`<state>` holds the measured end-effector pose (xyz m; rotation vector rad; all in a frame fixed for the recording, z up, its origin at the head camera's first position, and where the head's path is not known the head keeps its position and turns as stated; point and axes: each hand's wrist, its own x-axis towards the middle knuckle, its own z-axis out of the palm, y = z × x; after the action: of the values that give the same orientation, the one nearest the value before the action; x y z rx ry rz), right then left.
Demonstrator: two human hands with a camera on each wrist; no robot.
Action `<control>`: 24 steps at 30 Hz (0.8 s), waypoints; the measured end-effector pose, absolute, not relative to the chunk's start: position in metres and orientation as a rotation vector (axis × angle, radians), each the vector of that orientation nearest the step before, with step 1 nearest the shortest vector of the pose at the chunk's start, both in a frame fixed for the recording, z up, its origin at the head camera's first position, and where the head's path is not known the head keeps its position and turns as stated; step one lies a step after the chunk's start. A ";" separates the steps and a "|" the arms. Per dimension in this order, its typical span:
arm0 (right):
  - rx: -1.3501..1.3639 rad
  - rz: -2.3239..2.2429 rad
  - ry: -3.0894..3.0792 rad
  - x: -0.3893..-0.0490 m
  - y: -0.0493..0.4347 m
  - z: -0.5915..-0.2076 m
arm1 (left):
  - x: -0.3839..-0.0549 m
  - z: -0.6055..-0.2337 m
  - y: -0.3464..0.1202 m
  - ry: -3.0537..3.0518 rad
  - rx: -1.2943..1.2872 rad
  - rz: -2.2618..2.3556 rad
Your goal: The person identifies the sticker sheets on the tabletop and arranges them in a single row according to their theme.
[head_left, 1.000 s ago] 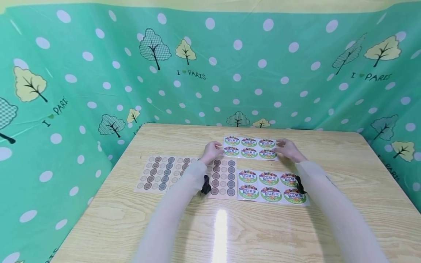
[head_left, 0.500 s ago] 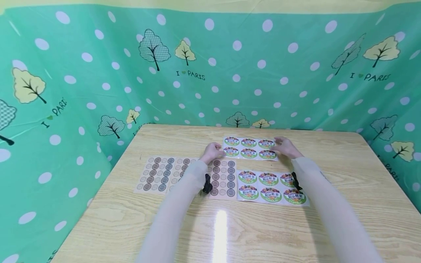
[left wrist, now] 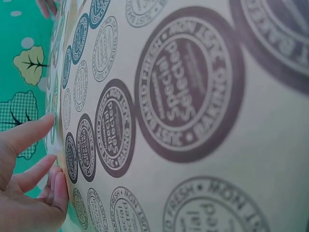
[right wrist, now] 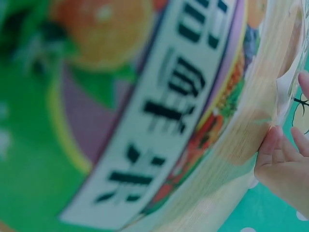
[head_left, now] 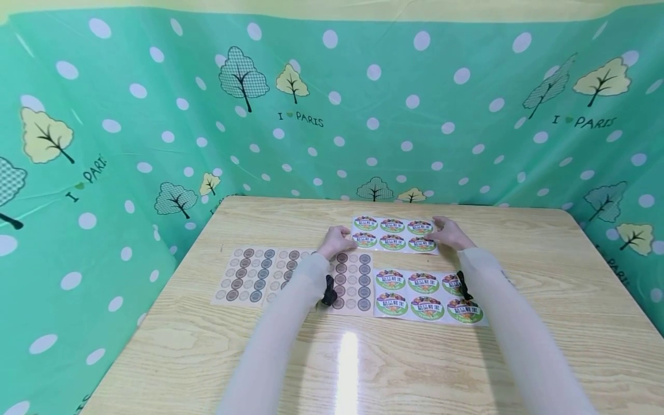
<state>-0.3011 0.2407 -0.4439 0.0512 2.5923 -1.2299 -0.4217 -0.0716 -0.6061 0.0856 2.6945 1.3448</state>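
At the back of the table lies a sheet of round fruit-label stickers [head_left: 392, 233], several green-and-purple ovals on white. My left hand [head_left: 336, 241] is at its left edge; in the left wrist view the fingers [left wrist: 30, 135] are fairly straight, the lower ones bent against the surface. My right hand [head_left: 450, 232] is at the right edge, its thumb side over the corner sticker. In the right wrist view the fingertips [right wrist: 273, 137] rest right at the sheet's edge. A second fruit-label sheet [head_left: 426, 295] lies nearer, partly under the right forearm.
Kraft-coloured sheets of small round baking stickers [head_left: 244, 276] lie side by side at the left, partly hidden by the left forearm. Black wrist straps [head_left: 329, 291] hang near the sheets. A green polka-dot curtain [head_left: 332, 115] stands behind the wooden table [head_left: 176, 346].
My right hand has shifted slightly left, farther over the edge of the back sheet. My left hand has moved slightly right, toward the sheet. The sheets stay almost where they were.
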 end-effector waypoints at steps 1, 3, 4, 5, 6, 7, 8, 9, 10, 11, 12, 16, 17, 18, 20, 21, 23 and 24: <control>0.043 -1.219 2.598 -0.301 0.241 -0.444 | -0.424 -0.610 -0.071 2.710 0.090 1.348; 0.029 -1.206 2.614 -0.302 0.240 -0.445 | -0.423 -0.611 -0.071 2.719 0.095 1.345; 0.022 -1.199 2.624 -0.302 0.240 -0.446 | -0.420 -0.607 -0.070 2.732 0.094 1.337; 0.006 -1.192 2.631 -0.302 0.240 -0.446 | -0.405 -0.589 -0.068 2.736 0.088 1.317; -0.001 -1.189 2.638 -0.302 0.240 -0.447 | -0.398 -0.580 -0.067 2.725 0.085 1.310; -0.006 -1.187 2.644 -0.303 0.240 -0.447 | -0.390 -0.568 -0.066 2.718 0.077 1.300; -0.005 -1.186 2.650 -0.303 0.240 -0.448 | -0.382 -0.557 -0.065 2.705 0.076 1.306; -0.001 -1.183 2.652 -0.303 0.239 -0.448 | -0.376 -0.550 -0.065 2.719 0.101 1.321; -0.002 -1.182 2.653 -0.303 0.239 -0.448 | -0.371 -0.542 -0.065 2.698 0.096 1.321; 0.000 -1.183 2.654 -0.303 0.239 -0.448 | -0.368 -0.538 -0.065 2.701 0.094 1.318; 0.006 -1.181 2.658 -0.303 0.238 -0.448 | -0.378 -0.549 -0.066 2.713 0.105 1.328; 0.006 -1.179 2.659 -0.302 0.237 -0.447 | -0.389 -0.563 -0.065 2.743 0.107 1.303; 0.009 -1.178 2.660 -0.302 0.237 -0.447 | -0.393 -0.570 -0.064 2.782 0.101 1.287; 0.012 -1.180 2.657 -0.302 0.237 -0.446 | -0.396 -0.574 -0.063 2.796 0.101 1.283; 0.017 -1.177 2.656 -0.302 0.237 -0.446 | -0.400 -0.581 -0.060 2.821 0.050 1.251; 0.018 -1.177 2.653 -0.302 0.236 -0.446 | -0.402 -0.582 -0.061 2.804 0.051 1.250; 0.022 -1.174 2.649 -0.302 0.236 -0.446 | -0.407 -0.592 -0.059 2.843 0.024 1.227; 0.027 -1.179 2.645 -0.302 0.236 -0.446 | -0.410 -0.596 -0.059 2.839 0.026 1.229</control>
<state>-0.3021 0.2355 -0.4459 0.0266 2.6447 -1.1785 -0.4103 -0.0593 -0.5965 0.0261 2.8392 1.2285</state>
